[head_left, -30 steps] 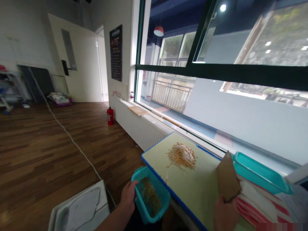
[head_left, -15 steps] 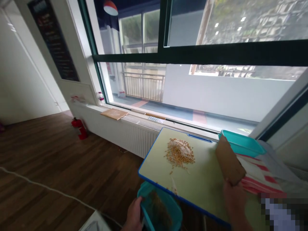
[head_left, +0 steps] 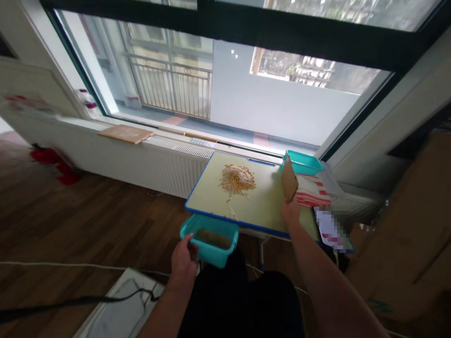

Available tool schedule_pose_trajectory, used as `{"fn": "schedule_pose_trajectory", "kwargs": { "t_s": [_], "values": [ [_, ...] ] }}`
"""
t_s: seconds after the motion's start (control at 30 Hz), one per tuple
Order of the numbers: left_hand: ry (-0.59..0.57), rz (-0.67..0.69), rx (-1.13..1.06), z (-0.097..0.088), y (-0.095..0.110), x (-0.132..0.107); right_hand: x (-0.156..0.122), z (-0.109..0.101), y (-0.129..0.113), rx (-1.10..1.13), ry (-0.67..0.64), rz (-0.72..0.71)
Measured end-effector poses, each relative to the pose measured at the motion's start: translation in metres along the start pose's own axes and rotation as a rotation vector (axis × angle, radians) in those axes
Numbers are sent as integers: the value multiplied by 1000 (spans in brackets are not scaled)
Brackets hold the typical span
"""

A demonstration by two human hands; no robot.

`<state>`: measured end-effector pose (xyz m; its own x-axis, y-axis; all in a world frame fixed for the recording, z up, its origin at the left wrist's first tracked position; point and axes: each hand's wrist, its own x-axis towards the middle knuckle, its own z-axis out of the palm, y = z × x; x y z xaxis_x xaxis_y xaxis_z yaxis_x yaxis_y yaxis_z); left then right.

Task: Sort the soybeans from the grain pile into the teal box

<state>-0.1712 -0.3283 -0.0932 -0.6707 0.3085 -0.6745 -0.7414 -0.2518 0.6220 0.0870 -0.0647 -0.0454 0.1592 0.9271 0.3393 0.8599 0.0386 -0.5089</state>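
My left hand (head_left: 183,257) grips the near left rim of a turquoise plastic basin (head_left: 214,256), held just below the front edge of the cutting board (head_left: 200,193). Some brownish loose material (head_left: 213,238) lies in its bottom. My right hand (head_left: 291,213) is closed around the lower end of a flat brown piece of cardboard (head_left: 289,180), which stands on edge over the board's right side. Between the hands, a pile of small tan beans or kernels (head_left: 237,179) with whitish powder on top sits on the board. A few strays trail toward the front edge.
A second turquoise basin (head_left: 305,162) stands at the board's back right, beside a folded red-and-white cloth (head_left: 313,190). A radiator (head_left: 169,164) and window sill run behind. At right is a large cardboard box (head_left: 405,234); a cable (head_left: 88,265) crosses the wooden floor.
My view has tipped downward and shifted right, so my arms and legs now show. The basin looks more level beneath the board edge. Both hands keep their holds.
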Motion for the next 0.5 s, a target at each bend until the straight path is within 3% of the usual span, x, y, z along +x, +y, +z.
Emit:
{"fn": "schedule_pose_trajectory", "kwargs": {
  "t_s": [0.13, 0.5],
  "values": [
    [-90, 95, -89, -14, -6, -20, -6, -7, 3, -27, -117, -82],
    [-144, -25, -111, -17, -11, -38, -55, -37, 20, -42, -148, 29]
  ]
}}
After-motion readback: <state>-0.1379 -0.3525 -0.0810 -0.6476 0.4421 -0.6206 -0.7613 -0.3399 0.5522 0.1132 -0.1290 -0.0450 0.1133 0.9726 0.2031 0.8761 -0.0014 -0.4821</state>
